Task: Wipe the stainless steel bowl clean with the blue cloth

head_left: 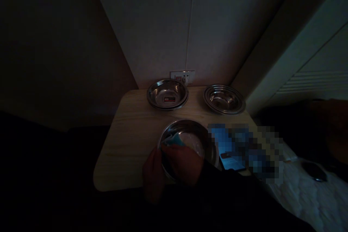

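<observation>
A shiny metal bowl stands near the front edge of a small light wooden table. My left hand is closed on the bowl's left rim. My right hand reaches over the near side of the bowl, its fingers closed on a light blue cloth. The cloth lies against the inner left wall of the bowl. Dim light and the right hand hide part of the bowl's near side.
Behind stand stacked metal bowls with a label inside and nested metal bowls. A lit phone lies right of the front bowl, beside a blurred-out area. A wall socket is behind the table. A dark object rests on white quilted bedding.
</observation>
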The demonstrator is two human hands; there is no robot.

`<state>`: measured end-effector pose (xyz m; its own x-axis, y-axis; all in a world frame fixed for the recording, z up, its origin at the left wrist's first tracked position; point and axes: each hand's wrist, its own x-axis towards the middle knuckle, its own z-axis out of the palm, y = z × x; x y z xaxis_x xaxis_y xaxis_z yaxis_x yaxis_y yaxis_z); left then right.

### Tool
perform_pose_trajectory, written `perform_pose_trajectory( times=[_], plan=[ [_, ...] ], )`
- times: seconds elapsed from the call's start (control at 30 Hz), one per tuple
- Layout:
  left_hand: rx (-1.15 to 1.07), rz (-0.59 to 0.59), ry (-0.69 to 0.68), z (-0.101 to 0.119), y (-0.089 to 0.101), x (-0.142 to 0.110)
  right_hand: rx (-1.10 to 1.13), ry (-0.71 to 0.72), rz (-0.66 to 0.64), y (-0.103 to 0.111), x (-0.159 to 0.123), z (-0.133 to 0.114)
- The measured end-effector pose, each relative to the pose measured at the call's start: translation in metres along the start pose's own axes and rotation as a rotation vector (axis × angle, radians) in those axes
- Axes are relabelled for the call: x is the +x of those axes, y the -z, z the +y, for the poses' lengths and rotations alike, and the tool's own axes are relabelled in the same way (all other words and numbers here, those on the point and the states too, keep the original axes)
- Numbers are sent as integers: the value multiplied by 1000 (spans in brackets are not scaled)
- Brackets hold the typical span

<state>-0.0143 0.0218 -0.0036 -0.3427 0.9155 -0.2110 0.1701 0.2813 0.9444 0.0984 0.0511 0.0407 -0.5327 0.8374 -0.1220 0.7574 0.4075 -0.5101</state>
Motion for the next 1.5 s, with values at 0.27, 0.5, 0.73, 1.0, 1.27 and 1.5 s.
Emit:
perform_pose_trajectory(
  times=[0.27, 0.5, 0.73, 1.0, 1.27, 1.5],
  plan=[
    [45, -6, -15, -6, 0, -3, 0, -86, 107, -7, 7, 1],
    [69, -14, -59, -8, -4, -3, -85, -71, 99, 7, 7, 6],
    [91, -13, -43, -6, -3, -3, -145, 41, 26, 12, 10, 2],
    [49, 7, -87, -9, -5, -5, -213, -28, 55, 17, 16, 10],
    [26, -23, -94, -10, -7, -4, -292, -139, 123, 26, 24, 17],
    [54, -4, -115, -8, -7, -4, -343, -314, 159, 26, 23, 18]
  ],
)
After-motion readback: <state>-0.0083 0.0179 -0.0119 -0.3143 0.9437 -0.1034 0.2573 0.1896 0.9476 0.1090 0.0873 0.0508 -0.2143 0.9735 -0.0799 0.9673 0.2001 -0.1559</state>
